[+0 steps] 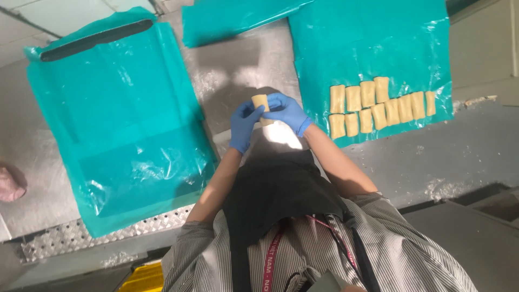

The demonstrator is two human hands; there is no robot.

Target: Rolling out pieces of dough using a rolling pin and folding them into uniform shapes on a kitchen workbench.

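Both my hands wear blue gloves and meet over the steel table. My left hand [243, 125] and my right hand [289, 112] together grip one pale dough piece [260, 101], a short roll, held just above the table top. To the right, several similar dough pieces [378, 108] lie in two rows on a teal plastic sheet [373, 43]. A larger teal plastic sheet [119, 124] is spread out to the left, with nothing lying on it.
The steel table [238, 70] shows flour dust between the sheets. A third teal sheet [227, 19] lies at the far edge. A pinkish lump [10, 185] sits at the left edge. My dark apron and striped shirt fill the bottom.
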